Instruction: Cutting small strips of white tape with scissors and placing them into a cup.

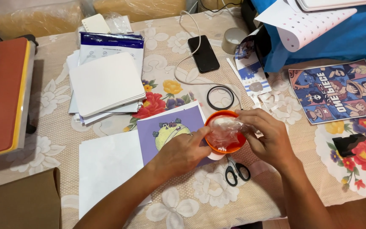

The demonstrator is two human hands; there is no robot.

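Note:
My left hand (182,152) and my right hand (267,135) meet over the middle of the table. Between them they hold a round orange object (229,146) with a piece of crumpled clear plastic wrap (224,132) over it. My left thumb touches the orange rim on its left side. The fingers of my right hand pinch the plastic from the right. Under the hands lies a purple printed sheet (170,127) with a round yellow-green picture.
Black scissors (235,171) lie just below the hands. A black ring (220,97), a phone (203,53) with a white cable, a stack of white sheets (106,82), a blank white sheet (106,169), a cartoon print (339,91) and an orange-topped press (1,93) surround them.

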